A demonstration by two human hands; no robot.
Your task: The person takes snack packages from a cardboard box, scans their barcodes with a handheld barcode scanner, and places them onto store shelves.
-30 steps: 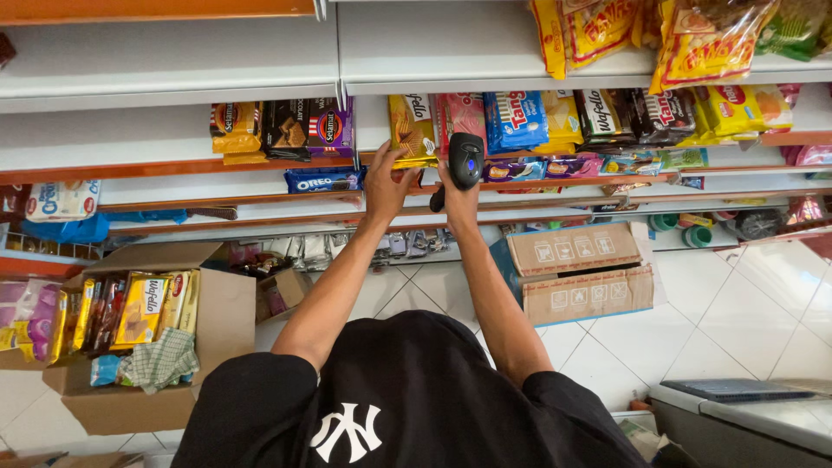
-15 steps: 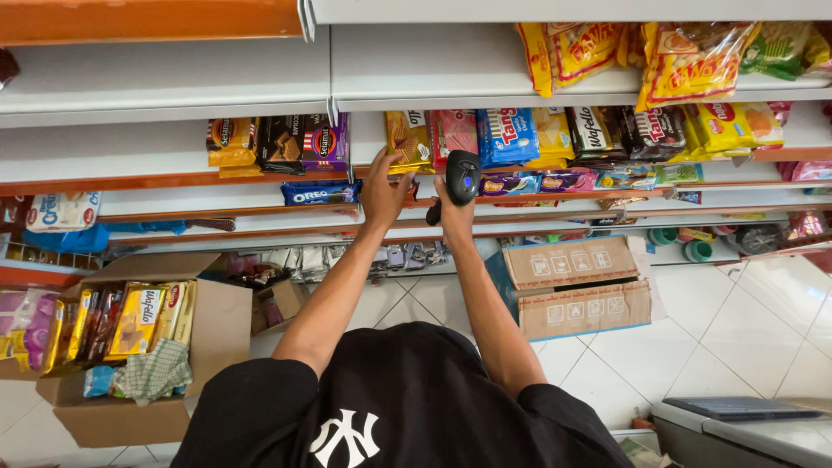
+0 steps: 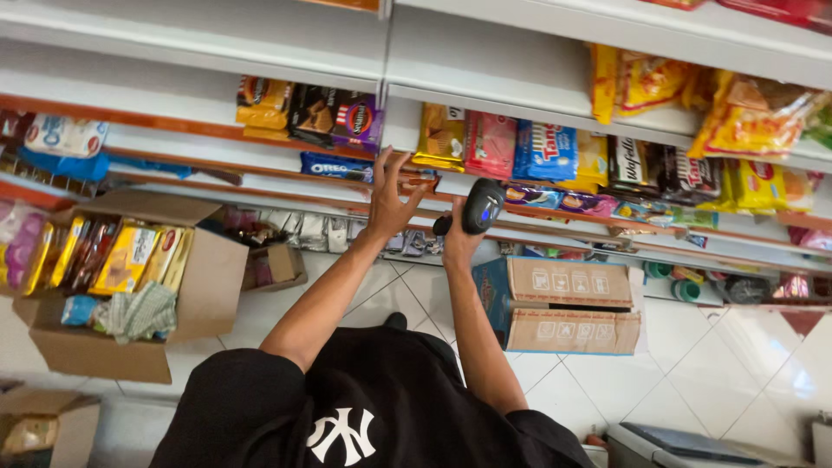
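From the head camera, your left hand [image 3: 390, 201] is spread wide, fingertips against the shelf edge [image 3: 286, 178] just below the yellow snack packet [image 3: 440, 137]; whether it actually grips anything, you cannot tell. Your right hand [image 3: 458, 238] is wrapped around the handle of a black barcode scanner [image 3: 482, 206], its head tilted up toward the pink packet [image 3: 491, 145] just above. Most of that hand's fingers are hidden behind the scanner. Below your right forearm sits a closed cardboard carton [image 3: 568, 305].
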